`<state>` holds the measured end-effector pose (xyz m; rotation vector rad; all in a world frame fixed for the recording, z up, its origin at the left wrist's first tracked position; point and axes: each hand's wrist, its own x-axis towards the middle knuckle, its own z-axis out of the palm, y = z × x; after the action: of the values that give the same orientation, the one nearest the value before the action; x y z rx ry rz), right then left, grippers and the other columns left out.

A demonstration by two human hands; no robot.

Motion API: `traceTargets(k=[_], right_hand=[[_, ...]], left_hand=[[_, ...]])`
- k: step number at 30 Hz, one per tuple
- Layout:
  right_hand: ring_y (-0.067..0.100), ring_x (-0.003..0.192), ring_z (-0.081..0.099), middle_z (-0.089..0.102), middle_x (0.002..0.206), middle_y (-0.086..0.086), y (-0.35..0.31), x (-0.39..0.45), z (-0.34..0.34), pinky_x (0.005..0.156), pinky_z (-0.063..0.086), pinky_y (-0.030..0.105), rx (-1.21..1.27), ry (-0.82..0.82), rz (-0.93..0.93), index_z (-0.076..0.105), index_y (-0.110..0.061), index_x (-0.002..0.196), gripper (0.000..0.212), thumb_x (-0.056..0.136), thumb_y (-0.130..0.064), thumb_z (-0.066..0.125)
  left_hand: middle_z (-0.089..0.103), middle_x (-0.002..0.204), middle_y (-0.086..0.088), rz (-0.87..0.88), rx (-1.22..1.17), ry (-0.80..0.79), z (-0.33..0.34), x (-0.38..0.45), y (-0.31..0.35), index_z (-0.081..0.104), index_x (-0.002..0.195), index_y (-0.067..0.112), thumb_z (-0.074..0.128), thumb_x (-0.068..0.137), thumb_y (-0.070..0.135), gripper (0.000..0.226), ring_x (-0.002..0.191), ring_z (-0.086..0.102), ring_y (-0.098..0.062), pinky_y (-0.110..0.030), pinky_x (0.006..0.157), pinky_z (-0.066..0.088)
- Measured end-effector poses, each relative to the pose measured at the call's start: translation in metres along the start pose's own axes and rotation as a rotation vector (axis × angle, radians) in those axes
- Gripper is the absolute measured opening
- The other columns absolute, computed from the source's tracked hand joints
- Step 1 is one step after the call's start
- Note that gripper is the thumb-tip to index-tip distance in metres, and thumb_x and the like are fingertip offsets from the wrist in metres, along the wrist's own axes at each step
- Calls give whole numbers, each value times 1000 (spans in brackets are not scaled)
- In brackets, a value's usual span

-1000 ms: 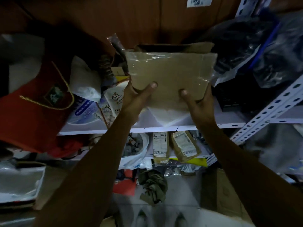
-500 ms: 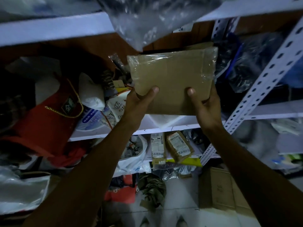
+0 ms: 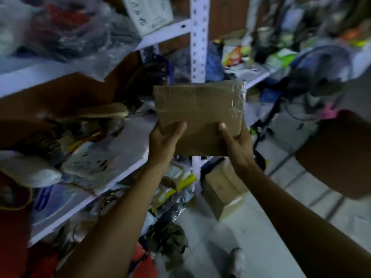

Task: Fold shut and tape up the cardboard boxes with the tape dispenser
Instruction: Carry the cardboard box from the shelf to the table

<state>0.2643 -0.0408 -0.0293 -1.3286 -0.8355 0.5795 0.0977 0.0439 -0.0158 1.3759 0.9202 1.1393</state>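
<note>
I hold a small brown cardboard box point(image 3: 198, 111) in the air in front of the shelves, its flat face toward me. Clear tape shines along its right edge and across its middle. My left hand point(image 3: 163, 140) grips the lower left corner with the thumb on the front face. My right hand point(image 3: 235, 143) grips the lower right corner the same way. No tape dispenser shows in the head view.
White metal shelves point(image 3: 128, 157) packed with bags and parcels fill the left side. An upright perforated post point(image 3: 197, 37) stands behind the box. Another cardboard box point(image 3: 222, 187) sits on the tiled floor below. A fan point(image 3: 321, 67) stands at the right. A dark brown shape point(image 3: 337, 153) intrudes from the right edge.
My view has swung to the right. The box has come away from the shelf and now hangs in front of the post, still held in both hands.
</note>
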Motion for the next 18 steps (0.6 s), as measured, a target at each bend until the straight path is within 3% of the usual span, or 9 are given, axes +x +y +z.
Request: traceTargets(k=[6,9,12,15,18], right_hand=[[13,115,63,66,125,-9,-5,-68,-105,96,53,49,-70,330,74,47,-32,141,74,78,-62,71],[9,114,63,67,124,-8,-14,-112,-162,97,52,37,-88,494,65,49,-27,141,66,84,-52,70],[6,108,66,69,120,-9,-21,-162,-217,92,56,33,-124,678,82,51,-28,139,63,83,-52,70],[6,107,66,68,120,-7,-28,-218,-272,90,57,33,-149,860,92,52,-27,137,67,80,-57,69],[6,109,64,66,122,-7,-35,-280,-324,92,56,34,-176,1017,101,51,-28,137,71,77,-62,68]], left_hand=[[66,115,10,-67,-36,-213,97,-46,-7,60,124,11,79,83,24,47,98,63,10,-17,90,52],[70,115,7,-89,-27,-398,153,-85,-8,65,121,15,80,79,34,48,103,66,-2,-27,93,54],[71,101,17,-126,-65,-541,211,-137,-10,65,107,25,78,83,21,28,94,67,5,-19,85,54],[73,109,7,-152,-39,-700,269,-194,-13,66,118,18,83,74,38,51,102,68,-5,-26,91,54],[68,103,16,-168,-28,-855,320,-261,-10,62,113,23,81,79,30,39,91,64,9,-10,82,50]])
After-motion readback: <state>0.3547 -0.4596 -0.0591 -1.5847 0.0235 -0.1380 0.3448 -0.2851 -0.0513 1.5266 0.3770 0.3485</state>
